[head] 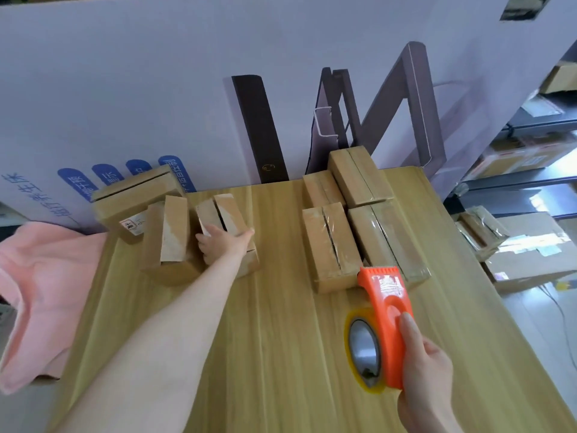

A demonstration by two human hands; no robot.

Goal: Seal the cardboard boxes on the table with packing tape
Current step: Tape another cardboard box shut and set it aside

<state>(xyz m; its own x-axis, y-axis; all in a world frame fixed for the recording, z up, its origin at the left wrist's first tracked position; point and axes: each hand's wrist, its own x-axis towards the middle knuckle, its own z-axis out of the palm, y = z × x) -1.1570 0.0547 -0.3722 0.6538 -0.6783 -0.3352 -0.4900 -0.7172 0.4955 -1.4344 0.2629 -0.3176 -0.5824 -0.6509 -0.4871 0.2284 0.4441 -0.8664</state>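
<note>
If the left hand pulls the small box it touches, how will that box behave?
The small box under the left hand probably slides easily on the smooth wooden table. Its unsealed flaps may spring open. It looks light, likely a one-hand lift.

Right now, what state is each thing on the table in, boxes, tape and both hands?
Right group of four boxes: flaps closed, glossy tape over seams.
Box under left hand: flaps closed, seam gap showing.
Middle left box: flaps raised.
Back left box: closed, labelled.
Tape dispenser: gripped by right hand.
Left hand: grasping the box.
</note>
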